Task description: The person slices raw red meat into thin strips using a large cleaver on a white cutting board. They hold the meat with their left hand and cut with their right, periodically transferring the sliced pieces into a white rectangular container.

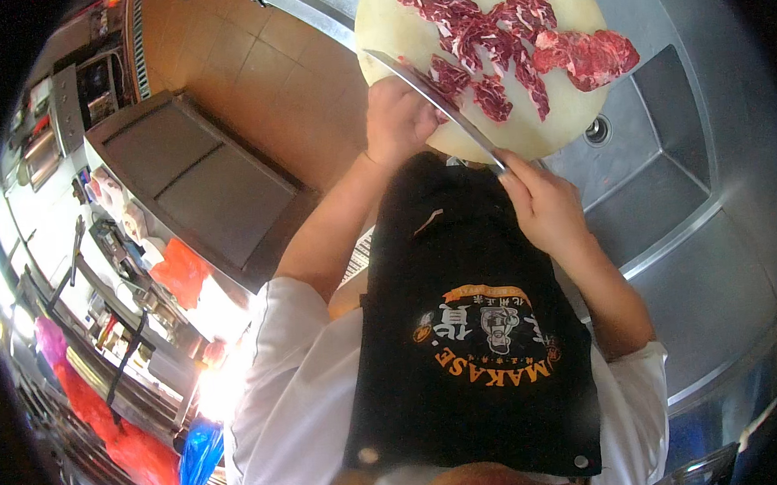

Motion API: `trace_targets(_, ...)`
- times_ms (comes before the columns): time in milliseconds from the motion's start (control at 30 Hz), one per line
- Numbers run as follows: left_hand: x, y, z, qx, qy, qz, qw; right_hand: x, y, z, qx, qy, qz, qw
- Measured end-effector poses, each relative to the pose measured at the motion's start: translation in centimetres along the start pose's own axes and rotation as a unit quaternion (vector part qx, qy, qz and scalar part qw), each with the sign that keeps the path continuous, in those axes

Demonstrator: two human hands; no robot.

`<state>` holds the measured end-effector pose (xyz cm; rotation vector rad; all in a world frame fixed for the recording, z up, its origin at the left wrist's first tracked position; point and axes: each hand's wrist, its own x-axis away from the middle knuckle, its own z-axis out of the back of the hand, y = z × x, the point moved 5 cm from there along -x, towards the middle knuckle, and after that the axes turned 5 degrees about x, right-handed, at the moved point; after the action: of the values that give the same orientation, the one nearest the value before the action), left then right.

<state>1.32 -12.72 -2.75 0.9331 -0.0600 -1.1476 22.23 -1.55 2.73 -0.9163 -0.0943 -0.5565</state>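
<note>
My right hand (pixel 546 203) grips the handle of a long-bladed kitchen knife (pixel 451 113), whose blade slants up and left over the board. Just left of the blade, my left hand (pixel 399 118) has its fingers bent against a piece of raw red meat (pixel 446 110) near the board's edge; the blade partly hides the fingertips. Several marbled slices of raw meat (pixel 474 34) lie spread on the round, pale cutting board (pixel 568 121). A larger chunk of raw meat (pixel 588 58) sits at the right, overhanging the board's rim.
The board lies over a stainless steel sink (pixel 646 179) with a round drain (pixel 597 130). A dark-topped cabinet (pixel 191 179) stands to the left on the brown tiled floor (pixel 257 60). Red plastic bags (pixel 181 271) and a blue bag (pixel 201 449) are at lower left.
</note>
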Motion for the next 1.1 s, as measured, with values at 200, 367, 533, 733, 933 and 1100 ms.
trace_targets(200, 1.3, -0.7, -0.9, 0.038, -0.002, 0.006, 0.999, -8.9, -0.1, -4.2, -0.021, -0.012, 0.003, 1.0)
trace_targets(367, 0.7, -0.2, 0.5, 0.005, -0.029, 0.001, 1.0, -9.4, 0.0, -0.8, -0.053, 0.082, -0.005, 0.995)
trace_targets(533, 2.1, -0.8, -0.1, -0.004, -0.005, 0.011, 1.0, -0.2, -0.7, 2.2, -0.017, -0.015, -0.015, 1.0)
trace_targets(733, 1.8, -1.2, -0.6, -0.019, 0.009, 0.007, 1.0, 2.3, -0.8, 2.3, 0.017, -0.011, -0.015, 1.0)
trace_targets(933, 0.5, -0.2, -0.1, -0.011, 0.013, 0.002, 1.0, -3.8, -1.4, -1.0, -0.008, -0.055, -0.031, 0.998)
trace_targets(1100, 0.3, -0.1, 0.2, 0.009, 0.023, -0.012, 1.0, -0.5, -0.2, 0.1, 0.002, -0.044, -0.015, 0.999)
